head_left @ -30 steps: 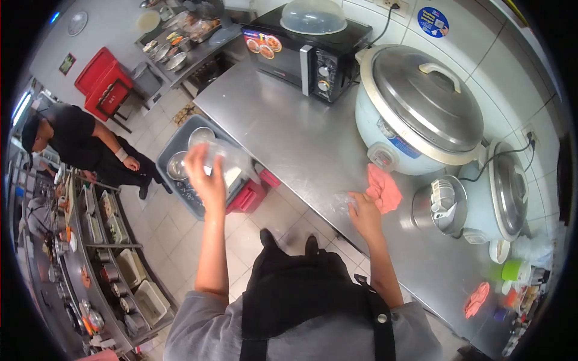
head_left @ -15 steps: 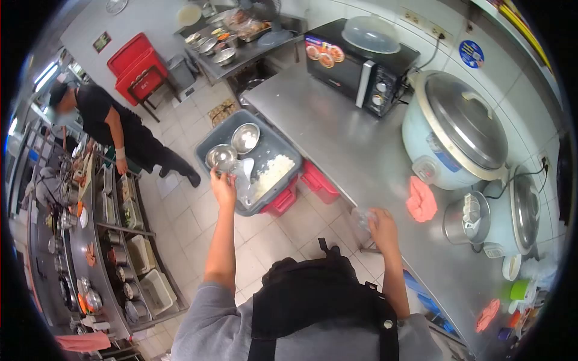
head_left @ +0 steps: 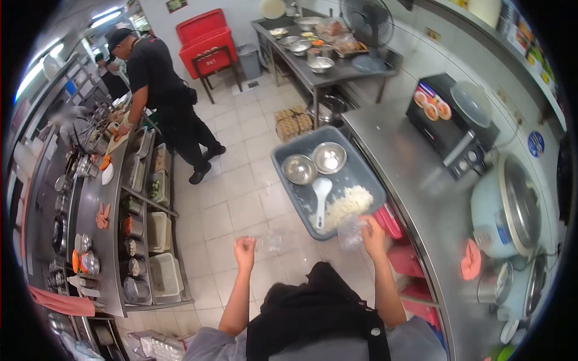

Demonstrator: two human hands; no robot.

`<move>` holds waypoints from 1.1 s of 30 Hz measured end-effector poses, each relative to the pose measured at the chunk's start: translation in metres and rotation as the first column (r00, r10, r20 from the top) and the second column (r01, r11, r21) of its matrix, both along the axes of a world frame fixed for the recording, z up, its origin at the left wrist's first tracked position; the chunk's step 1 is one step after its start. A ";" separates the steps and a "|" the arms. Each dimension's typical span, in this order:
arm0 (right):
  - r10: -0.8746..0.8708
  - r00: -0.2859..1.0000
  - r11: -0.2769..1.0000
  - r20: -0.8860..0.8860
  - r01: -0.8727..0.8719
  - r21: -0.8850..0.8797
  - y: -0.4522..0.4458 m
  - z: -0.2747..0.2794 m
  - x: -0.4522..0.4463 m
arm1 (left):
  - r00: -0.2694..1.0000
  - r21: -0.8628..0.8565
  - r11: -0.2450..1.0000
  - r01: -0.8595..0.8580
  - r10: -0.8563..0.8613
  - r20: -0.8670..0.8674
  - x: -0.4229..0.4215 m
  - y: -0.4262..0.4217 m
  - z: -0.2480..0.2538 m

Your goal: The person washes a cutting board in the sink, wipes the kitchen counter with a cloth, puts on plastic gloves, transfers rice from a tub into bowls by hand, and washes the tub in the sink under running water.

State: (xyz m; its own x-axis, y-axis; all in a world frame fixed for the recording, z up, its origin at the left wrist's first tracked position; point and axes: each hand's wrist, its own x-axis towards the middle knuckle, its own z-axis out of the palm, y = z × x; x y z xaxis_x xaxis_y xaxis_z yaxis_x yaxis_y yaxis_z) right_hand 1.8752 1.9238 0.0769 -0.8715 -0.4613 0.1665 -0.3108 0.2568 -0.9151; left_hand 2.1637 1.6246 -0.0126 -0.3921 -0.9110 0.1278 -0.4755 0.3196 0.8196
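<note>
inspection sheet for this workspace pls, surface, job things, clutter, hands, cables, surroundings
Surface: steel counter bears microwave and rice cooker
Job things: grey tub beside the counter holds rice, white scoop, two steel bowls
Clutter: pink cloth beside the cooker
Hands: left hand pinches clear plastic; right hand holds another clear piece
Cables: cord behind the microwave, blurred
Surroundings: co-worker at the opposite counter; fan, red cooler beyond

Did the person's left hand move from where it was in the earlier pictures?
Yes. The left hand was over the grey tub; now it appears left of the tub, over the floor.
</note>
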 end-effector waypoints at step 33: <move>0.264 0.964 0.884 -0.013 -0.236 0.404 -0.696 -0.044 -0.170 | 0.115 0.462 0.885 0.061 -0.466 0.877 0.045 -0.614 -0.124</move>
